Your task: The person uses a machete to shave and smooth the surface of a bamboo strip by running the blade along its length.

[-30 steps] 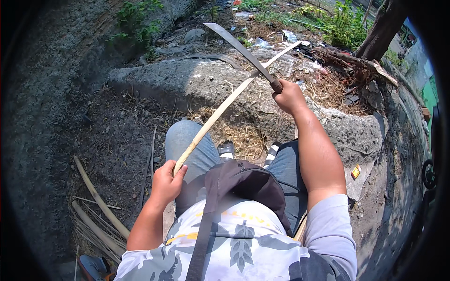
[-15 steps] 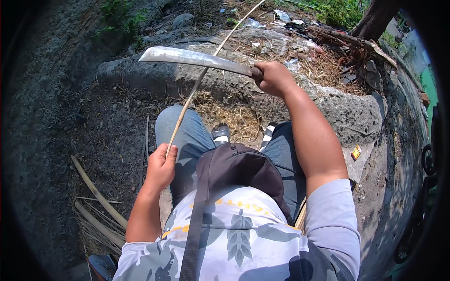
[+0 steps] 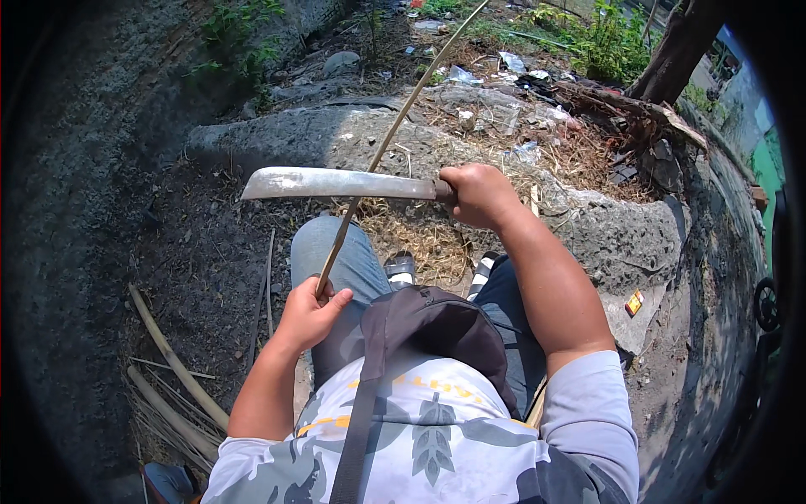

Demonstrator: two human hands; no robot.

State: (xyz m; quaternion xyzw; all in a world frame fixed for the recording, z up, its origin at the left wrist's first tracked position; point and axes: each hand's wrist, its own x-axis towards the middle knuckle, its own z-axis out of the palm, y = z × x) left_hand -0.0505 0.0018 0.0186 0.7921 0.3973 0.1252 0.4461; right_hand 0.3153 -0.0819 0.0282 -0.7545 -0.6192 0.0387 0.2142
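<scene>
My left hand [image 3: 308, 315] is wrapped round the lower end of a long, thin stick [image 3: 391, 138], its thumb standing off to the side. From there the stick slants up and away to the right, past my left knee. A machete [image 3: 311, 182] with a broad, worn steel blade is gripped by its dark handle in my right hand [image 3: 480, 195]. The blade lies nearly level, tip to the left, and crosses over the stick in front of my knees. I cannot tell whether its edge is cutting into it.
Long stripped stalks [image 3: 178, 361] and thin strips lie on the dark ground at my left. A rough concrete ledge [image 3: 613, 235] runs across in front, with dry litter and rubbish beyond. A tree trunk [image 3: 678, 55] rises far right. A small yellow packet [image 3: 634, 302] lies at right.
The machete has come down along the stick toward me, its blade turning more level. My left hand has shifted slightly right and nearer. The view has tilted up a little.
</scene>
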